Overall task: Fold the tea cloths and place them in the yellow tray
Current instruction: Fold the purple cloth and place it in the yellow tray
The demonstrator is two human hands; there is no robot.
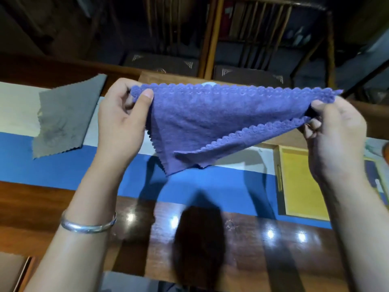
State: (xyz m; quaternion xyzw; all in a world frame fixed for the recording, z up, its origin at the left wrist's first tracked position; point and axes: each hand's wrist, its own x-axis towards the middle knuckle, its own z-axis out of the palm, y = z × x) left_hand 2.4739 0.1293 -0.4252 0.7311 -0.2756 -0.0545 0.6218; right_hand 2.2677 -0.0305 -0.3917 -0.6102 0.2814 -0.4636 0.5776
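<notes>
Holding the purple tea cloth (202, 121) up in the air over the middle of the counter (210, 239), we judge the task to be at its start. Our left hand (124, 114) pinches one scalloped corner between thumb and curled fingers at about nine o'clock of the cloth, and our right hand (334, 127) pinches the opposite corner the same way at three o'clock, with a second hemmed edge gathered under its fingers.

The cloth hangs clear of the counter. Its top edge is stretched taut from hand to hand, so its long axis runs left to right — nine to three — and the slack body droops to a point aimed down at six o'clock, toward us. It looks doubled over on itself into a rough triangle, though we cannot tell whether that is a deliberate fold or just how it falls.

What is left, as far as we can see: this cloth needs folding square and setting down, and the grey cloth (67, 116) lies unfolded and flat on the counter at about ten o'clock, untouched. The yellow tray (303, 182) sits at four o'clock, beside our right wrist — the part we can see holds no cloth, so nothing looks delivered yet.
</notes>
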